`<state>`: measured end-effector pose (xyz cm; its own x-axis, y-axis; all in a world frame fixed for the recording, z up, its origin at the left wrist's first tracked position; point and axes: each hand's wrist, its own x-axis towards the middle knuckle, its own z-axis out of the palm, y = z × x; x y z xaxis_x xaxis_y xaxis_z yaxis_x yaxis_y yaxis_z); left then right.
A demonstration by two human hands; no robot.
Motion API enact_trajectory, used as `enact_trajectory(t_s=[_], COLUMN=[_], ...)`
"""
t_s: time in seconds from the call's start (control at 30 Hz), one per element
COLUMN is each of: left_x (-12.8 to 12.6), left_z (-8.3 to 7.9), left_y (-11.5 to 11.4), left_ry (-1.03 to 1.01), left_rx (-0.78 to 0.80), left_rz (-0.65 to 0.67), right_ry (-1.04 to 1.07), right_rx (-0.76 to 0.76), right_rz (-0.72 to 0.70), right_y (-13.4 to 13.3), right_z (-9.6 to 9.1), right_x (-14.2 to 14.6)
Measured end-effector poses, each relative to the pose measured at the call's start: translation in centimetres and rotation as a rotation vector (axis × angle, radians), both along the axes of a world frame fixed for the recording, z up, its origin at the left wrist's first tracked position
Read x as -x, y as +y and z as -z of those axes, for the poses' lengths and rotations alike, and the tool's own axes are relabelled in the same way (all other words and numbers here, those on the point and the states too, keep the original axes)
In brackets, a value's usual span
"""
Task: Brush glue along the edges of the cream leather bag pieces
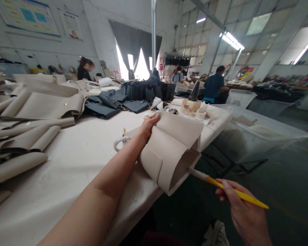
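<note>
Currently, your right hand [247, 209] pinches a yellow-handled brush [215, 182] between thumb and fingers, the handle's butt sticking out past your knuckles. The brush's pale end points into the open mouth of a beige handbag body [160, 147]; whether the bristles touch the lining, you cannot tell from here.

Your left hand [148, 125] clamps the bag at its far left edge, thumb along the top; how far the fingers wrap under is hidden. The bag lies tilted at the near right edge of the cloth-covered worktable [77, 150], its mouth jutting over the side. A pale looped handle [118, 142] shows beyond your left forearm, near a small gold fitting [124, 130].

Left side: beige bag pieces [41, 104], heaped. Beyond: navy bag pieces [105, 106], piled. Past your bag, a dark cone [194, 91] stands on a smeared tub [190, 107]. Right of the table: a translucent plastic bin [267, 136]. Farther back, 3 people [212, 85] at other stations.
</note>
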<state>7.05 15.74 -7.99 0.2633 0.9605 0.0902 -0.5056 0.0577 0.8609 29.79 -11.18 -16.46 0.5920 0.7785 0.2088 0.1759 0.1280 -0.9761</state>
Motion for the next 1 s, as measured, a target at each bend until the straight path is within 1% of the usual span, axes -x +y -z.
enact_trajectory(t_s=[0.2, 0.33, 0.4, 0.47, 0.57, 0.7, 0.8, 0.9, 1.0], left_x=[-0.1, -0.2, -0.2, -0.2, -0.2, -0.2, -0.1, 0.1, 0.2], left_z=[0.0, 0.0, 0.1, 0.2, 0.2, 0.2, 0.3, 0.4, 0.1], left_y=[0.2, 0.3, 0.3, 0.3, 0.3, 0.4, 0.5, 0.4, -0.3], left_ry=[-0.003, 0.006, 0.008, 0.004, -0.006, -0.001, 0.003, 0.012, 0.04], left_rx=[0.002, 0.002, 0.006, 0.008, 0.006, 0.017, 0.011, -0.008, -0.021], left_rz=[-0.009, -0.008, -0.013, -0.016, -0.009, -0.008, -0.012, -0.006, -0.002], right_ry=[0.034, 0.046, 0.028, 0.003, -0.033, -0.088, -0.153, -0.208, -0.226], right_rx=[0.074, 0.079, 0.078, 0.069, 0.031, -0.017, -0.036, -0.039, -0.037], right_rz=[-0.103, -0.163, -0.169, -0.138, -0.054, 0.039, 0.068, 0.089, 0.141], right_y=[-3.3, -4.1, -3.9, -3.3, -1.8, 0.7, 2.0, 2.0, 0.7], right_z=[0.5, 0.3, 0.4, 0.5, 0.6, 0.2, -0.1, -0.2, -0.1], right_x=[2.4, 4.1, 4.4, 3.9, 2.0, -1.0, -1.9, -1.4, -0.9])
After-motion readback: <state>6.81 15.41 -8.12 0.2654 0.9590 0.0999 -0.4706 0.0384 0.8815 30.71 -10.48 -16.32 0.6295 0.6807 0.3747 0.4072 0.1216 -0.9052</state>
